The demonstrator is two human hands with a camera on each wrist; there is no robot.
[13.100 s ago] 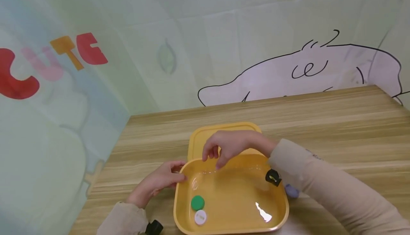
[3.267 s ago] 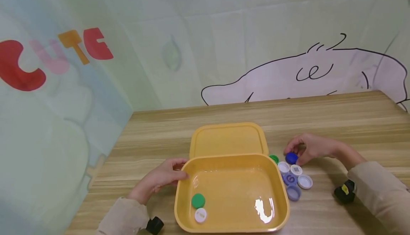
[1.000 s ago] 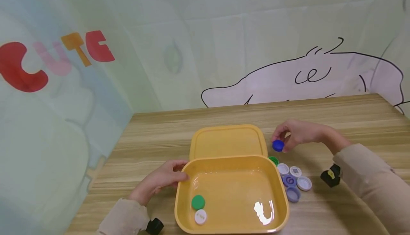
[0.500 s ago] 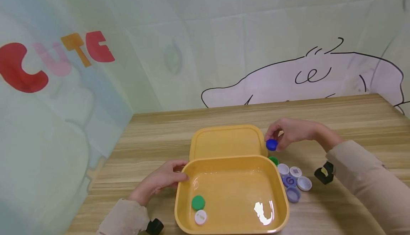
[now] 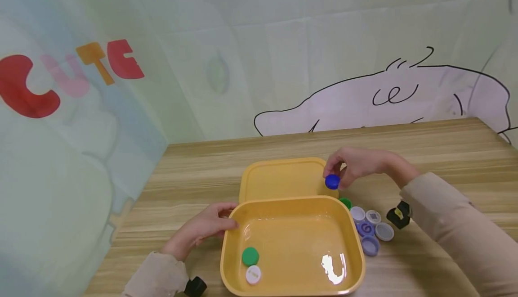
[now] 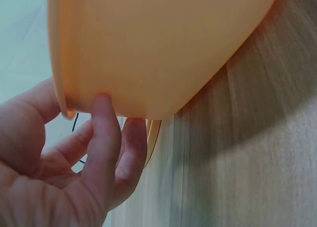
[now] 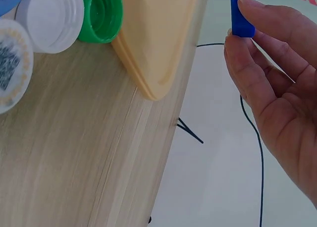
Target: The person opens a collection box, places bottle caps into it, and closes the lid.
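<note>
Blue cap (image 7: 241, 22) — cropped, right-wrist view

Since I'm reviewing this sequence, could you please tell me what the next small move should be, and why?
I'd probably have the right hand bring the blue cap over the yellow box: in the head view the pinched cap shows near the box's far right corner, a green cap and a white cap lie inside, and the left hand grips the box.

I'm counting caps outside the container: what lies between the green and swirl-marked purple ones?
A white bottle cap lies between them, as the head view shows.
</note>
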